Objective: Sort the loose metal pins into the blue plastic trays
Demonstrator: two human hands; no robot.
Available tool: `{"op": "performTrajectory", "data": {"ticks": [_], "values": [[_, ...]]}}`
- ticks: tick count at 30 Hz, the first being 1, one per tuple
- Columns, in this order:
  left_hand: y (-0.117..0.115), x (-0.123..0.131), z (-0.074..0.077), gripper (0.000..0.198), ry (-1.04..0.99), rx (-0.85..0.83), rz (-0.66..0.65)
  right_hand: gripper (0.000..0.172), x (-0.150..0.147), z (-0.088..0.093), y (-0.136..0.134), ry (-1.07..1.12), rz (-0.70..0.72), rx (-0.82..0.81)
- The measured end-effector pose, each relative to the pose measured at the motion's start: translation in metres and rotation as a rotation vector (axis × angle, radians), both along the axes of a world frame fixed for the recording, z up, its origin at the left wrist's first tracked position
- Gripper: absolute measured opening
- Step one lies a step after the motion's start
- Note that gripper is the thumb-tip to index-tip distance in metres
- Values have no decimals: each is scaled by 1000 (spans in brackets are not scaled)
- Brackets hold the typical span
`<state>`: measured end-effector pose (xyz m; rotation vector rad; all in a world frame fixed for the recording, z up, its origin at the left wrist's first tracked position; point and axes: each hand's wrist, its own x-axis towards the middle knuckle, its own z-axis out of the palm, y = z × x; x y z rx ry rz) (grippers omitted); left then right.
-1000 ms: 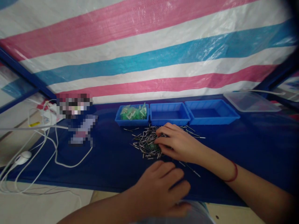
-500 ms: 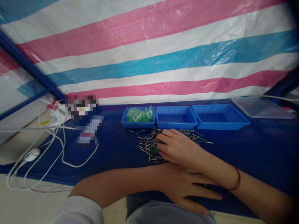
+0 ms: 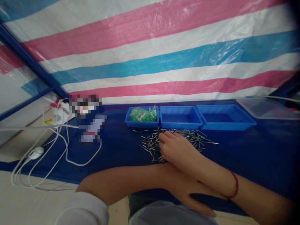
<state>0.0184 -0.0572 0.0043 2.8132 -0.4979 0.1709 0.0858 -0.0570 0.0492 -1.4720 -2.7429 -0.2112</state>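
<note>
A heap of thin silvery metal rods [image 3: 150, 143] is spread on the blue tabletop [image 3: 122, 147]. My right hand [image 3: 175, 147] is down on the middle of this heap, its fingers curled and their tips hidden, so what they grip cannot be made out. Crossing beneath the right forearm, my left hand [image 3: 182, 187] lies near the table's front edge with thumb and fingers stretched apart, holding nothing visible. Just behind the rods stands a small blue bin [image 3: 142, 125] with green plastic packets [image 3: 142, 114] in it.
Right of that bin are two more blue bins, a middle one [image 3: 181, 125] and a wider one [image 3: 227, 125]. A clear plastic lid [image 3: 267, 107] lies at back right. White cables [image 3: 67, 150] and a pixelated item [image 3: 93, 129] occupy the left. A striped sheet [image 3: 150, 65] hangs behind.
My right hand's fingers have drawn in and curled more tightly over the rods. The fingers of my left hand have slid further under the right forearm. The view has shifted slightly.
</note>
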Motion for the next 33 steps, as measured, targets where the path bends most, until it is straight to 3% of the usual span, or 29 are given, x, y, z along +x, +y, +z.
{"op": "performTrajectory", "data": {"ticks": [4,8,12,17,22,27,33], "values": [[1,0,4,50,6,-20,-19,18,-1,-3,1,-7,33,6],[1,-1,6,57,1,9,29,16,5,-8,2,33,85,61],[0,-2,4,56,-47,-1,70,11,14,-7,4,188,121,88],[1,-7,-1,48,-77,-20,115,11,33,5,11,568,121,-112],[4,-13,-5,38,-110,-8,170,13,58,10,20,780,-17,-290],[9,-12,-5,34,-141,-12,164,26,76,9,25,794,-66,-298],[15,-9,-1,28,-198,-42,164,36,85,9,24,589,-123,-171]]}}
